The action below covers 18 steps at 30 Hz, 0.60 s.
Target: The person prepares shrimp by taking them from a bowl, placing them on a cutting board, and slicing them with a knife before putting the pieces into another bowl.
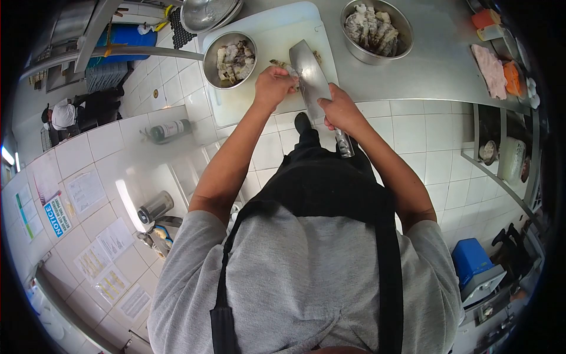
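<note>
My left hand (274, 87) pinches a greyish raw shrimp (286, 66) over the white cutting board (221, 112). My right hand (342, 109) is wrapped round the handle of a cleaver (311, 74), whose broad blade lies just to the right of the shrimp, close to my left fingertips. A small scrap (318, 57) shows past the blade's right edge. On the board's left side stands a metal bowl (207, 69) holding shrimp (236, 61). Another metal bowl (377, 59), full of shrimp (371, 29), stands on the steel counter to the right of the board.
Steel bowls (211, 15) sit at the board's far left corner. Pink cloth (489, 71) and an orange item (512, 79) lie at the right end of the steel counter (436, 76). Shelving (501, 177) is on the right. Another person (63, 115) is at the far left.
</note>
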Available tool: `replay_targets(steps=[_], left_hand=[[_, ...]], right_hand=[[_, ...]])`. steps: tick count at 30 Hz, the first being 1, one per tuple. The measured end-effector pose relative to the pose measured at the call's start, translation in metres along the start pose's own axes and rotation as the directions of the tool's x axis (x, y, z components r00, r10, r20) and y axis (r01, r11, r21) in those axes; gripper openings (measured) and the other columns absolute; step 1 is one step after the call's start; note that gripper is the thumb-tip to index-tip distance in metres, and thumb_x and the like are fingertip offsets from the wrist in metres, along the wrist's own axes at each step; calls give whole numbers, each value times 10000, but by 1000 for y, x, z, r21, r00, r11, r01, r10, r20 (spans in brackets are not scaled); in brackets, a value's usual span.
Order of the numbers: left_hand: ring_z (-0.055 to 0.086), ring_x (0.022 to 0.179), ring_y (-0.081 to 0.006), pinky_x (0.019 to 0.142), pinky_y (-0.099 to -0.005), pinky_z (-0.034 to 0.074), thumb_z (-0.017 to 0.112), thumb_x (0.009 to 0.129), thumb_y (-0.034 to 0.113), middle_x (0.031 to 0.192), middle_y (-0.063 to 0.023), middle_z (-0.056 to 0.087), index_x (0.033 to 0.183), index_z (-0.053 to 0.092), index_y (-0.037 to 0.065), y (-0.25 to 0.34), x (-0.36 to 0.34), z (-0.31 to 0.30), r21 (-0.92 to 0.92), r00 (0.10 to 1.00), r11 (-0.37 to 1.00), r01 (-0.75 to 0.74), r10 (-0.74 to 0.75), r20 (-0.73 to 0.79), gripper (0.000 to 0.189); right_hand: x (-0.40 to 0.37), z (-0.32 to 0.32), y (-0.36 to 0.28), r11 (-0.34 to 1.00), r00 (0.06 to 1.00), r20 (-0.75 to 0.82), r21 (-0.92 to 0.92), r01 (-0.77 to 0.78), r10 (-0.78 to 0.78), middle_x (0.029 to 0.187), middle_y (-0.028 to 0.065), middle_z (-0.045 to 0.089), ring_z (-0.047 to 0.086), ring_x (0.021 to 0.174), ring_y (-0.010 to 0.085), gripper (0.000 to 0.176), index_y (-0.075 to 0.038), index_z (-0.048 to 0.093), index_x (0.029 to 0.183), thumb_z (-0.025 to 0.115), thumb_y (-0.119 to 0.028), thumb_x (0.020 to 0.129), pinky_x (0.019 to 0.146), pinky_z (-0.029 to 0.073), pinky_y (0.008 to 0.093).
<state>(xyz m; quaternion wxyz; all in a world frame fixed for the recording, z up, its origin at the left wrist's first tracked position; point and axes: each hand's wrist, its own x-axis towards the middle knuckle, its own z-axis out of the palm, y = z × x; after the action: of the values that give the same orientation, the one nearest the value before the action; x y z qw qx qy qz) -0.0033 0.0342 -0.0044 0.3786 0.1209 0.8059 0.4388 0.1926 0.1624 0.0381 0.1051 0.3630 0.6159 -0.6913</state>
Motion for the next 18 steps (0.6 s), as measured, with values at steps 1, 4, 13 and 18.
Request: replay_targets(steps=[1,4,13,18], left_hand=[[752,711,-201,614,-302,557,878,896,123,892,-107,746,1135,611,-7,4,-3,1,0,1000,1000,2,-2,-1,381],[734,691,-189,607,-304,574,884,894,122,883,-99,729,1118,594,-7,4,-7,8,-215,973,949,232,-229,39,388],[713,666,-181,590,-312,610,877,901,136,875,-116,719,1017,595,-9,1,-2,5,-51,999,997,51,-52,-13,339],[717,650,-194,597,-311,604,872,909,129,882,-126,722,1028,591,-18,-3,-3,7,-19,999,1000,21,-21,-39,338]], right_hand=[[3,2,1,1000,1000,2,0,-1,1,813,197,681,687,565,229,376,106,480,1302,597,-134,1038,464,546,379],[7,9,2,999,999,-46,-38,5,-7,808,213,689,697,559,241,342,103,482,1249,595,-140,1037,465,553,382],[7,10,12,998,996,-83,-55,-10,6,849,299,710,738,630,363,357,104,492,1248,601,-150,1020,599,600,485],[10,17,43,962,932,-293,-232,144,-211,1024,401,693,653,1055,599,352,94,525,1212,624,-160,990,941,510,633]])
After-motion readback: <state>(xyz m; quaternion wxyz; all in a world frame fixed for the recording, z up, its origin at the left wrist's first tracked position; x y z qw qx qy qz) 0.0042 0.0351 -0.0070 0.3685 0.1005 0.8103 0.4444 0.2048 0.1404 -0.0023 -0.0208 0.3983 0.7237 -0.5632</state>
